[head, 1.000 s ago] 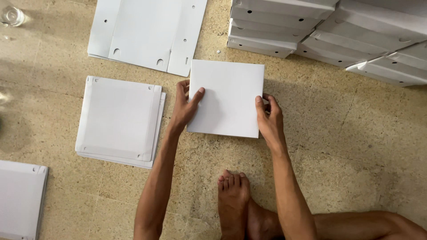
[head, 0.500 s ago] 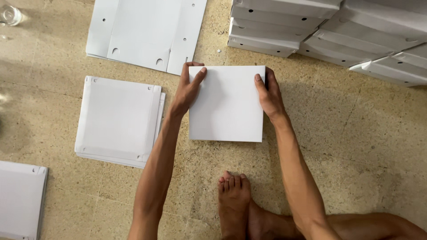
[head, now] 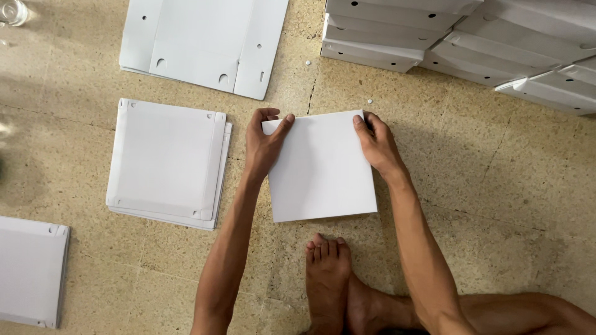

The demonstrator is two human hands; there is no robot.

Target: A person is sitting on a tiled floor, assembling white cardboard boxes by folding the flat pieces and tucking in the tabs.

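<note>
A white square cardboard box point(head: 320, 170) lies flat on the speckled floor in front of me. My left hand point(head: 264, 142) grips its far left corner, thumb on top and fingers curled over the edge. My right hand point(head: 375, 146) holds the far right corner the same way. My bare feet point(head: 329, 279) rest just below the box's near edge.
A stack of folded white boxes point(head: 167, 161) lies to the left, with another point(head: 28, 270) at the lower left. Flat unfolded cardboard sheets point(head: 198, 40) lie at the top. Piles of finished white boxes point(head: 472, 37) fill the top right. A glass point(head: 12, 11) stands top left.
Both hands have slid from the box's sides up to its far corners. The box has shifted slightly away from my feet.
</note>
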